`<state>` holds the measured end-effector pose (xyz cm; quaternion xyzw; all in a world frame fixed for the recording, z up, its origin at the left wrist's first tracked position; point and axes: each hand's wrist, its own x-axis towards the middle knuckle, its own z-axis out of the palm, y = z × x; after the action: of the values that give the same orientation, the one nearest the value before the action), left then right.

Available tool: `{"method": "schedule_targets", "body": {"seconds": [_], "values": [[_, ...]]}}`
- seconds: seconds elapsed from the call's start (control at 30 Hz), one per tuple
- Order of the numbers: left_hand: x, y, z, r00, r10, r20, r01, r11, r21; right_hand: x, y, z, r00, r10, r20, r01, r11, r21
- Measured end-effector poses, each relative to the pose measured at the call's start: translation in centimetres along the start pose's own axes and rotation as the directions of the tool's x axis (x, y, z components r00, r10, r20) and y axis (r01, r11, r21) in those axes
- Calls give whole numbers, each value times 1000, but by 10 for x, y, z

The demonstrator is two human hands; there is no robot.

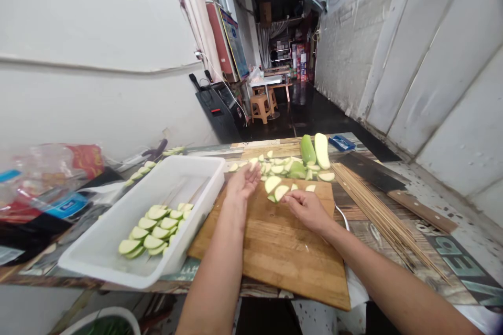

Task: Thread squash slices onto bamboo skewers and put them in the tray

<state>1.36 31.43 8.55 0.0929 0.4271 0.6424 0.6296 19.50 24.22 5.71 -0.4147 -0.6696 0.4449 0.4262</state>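
Observation:
My left hand [244,182] lies open, palm up, at the far left corner of the wooden cutting board [283,251], next to a pile of pale green squash slices [285,167]. My right hand [305,207] is closed in a pinch on a few squash slices [276,188] held just above the board. Beyond the pile lie two uncut squash halves [315,149]. A white plastic tray [118,241] left of the board holds several more slices [157,227].
A bundle of bamboo skewers [377,204] and a cleaver [389,186] lie right of the board. Bags and clutter [51,183] sit at the left by the white wall. A blue object [341,142] rests at the table's far edge. Stools and a table stand down the corridor.

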Motion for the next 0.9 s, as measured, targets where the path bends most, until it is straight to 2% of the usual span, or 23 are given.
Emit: {"method": "schedule_targets", "body": {"seconds": [0.2, 0.47, 0.67, 0.9], "values": [[3, 0, -2, 1000, 13, -9, -12, 999, 38, 0, -1, 1, 1000, 8, 12, -8, 1000, 2], [7, -1, -2, 998, 51, -21, -51, 998, -21, -1, -3, 1, 1000, 15, 24, -15, 1000, 13], [5, -2, 0, 998, 69, -10, -68, 998, 8, 0, -2, 1, 1000, 18, 25, -18, 1000, 3], [6, -3, -1, 995, 102, -11, -101, 994, 50, 1, -5, 1, 1000, -12, -10, 11, 997, -73]]}}
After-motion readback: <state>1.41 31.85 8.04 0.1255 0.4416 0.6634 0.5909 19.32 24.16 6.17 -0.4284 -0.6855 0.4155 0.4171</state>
